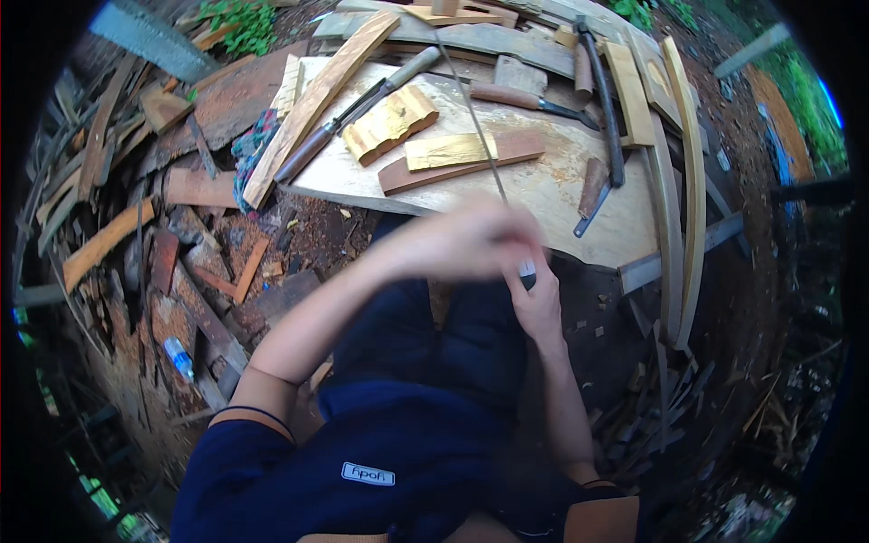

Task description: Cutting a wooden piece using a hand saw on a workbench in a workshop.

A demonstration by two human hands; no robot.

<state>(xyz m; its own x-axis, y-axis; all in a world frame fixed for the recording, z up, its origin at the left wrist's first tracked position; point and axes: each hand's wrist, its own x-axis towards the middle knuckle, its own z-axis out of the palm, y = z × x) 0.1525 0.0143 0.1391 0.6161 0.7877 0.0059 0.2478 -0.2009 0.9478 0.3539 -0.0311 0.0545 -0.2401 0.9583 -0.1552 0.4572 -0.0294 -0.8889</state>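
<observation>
The only lettering I can make out from here is on a small white patch [368,473] on the wearer's navy shirt [421,430], upside down in my view; a plastic bottle [179,358] on the ground at left has a blue label too small for me to read.

The right hand [540,303] curls around a small white-and-dark item [528,270], just off the near edge of the work board. The left hand [471,237] is blurred and crosses over it, blocking my view, so I cannot tell its grip. A thin dark strip [475,122] runs up from the hands across the board; I cannot tell which hand, if either, holds it.

Beyond them I see a grooved yellow block [389,125], a pale slat [451,151] on a reddish-brown bar [407,178], a wooden-handled tool [507,95] and a short knife-like tool [593,185]. A long plank [317,113] slants across the left side.

The pale work board [625,226] bears scattered shavings. Wood scraps [109,244] crowd the earthen ground, with a concrete post [154,45] and green plants [240,23] behind.
</observation>
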